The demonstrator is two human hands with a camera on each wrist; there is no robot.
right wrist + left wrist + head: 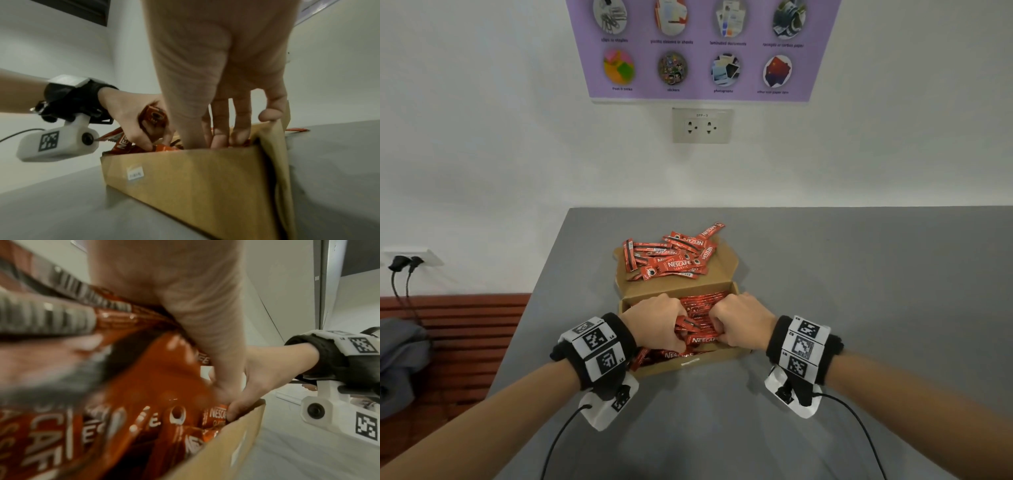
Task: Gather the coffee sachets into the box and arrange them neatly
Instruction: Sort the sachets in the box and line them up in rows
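Both hands work inside the cardboard box on the grey table. Left hand grasps a small bunch of red Nescafé sachets, fingers curled round them; right hand has its fingers pushed down among the sachets by the box's right wall, and whether it pinches any cannot be told. Judged roughly halfway: the box holds many sachets, some lined up, some jumbled. A loose heap of sachets lies on the open lid flap behind the box, not yet gathered. Beyond the box: wall socket, purple poster. Nothing blocks the reach to the heap
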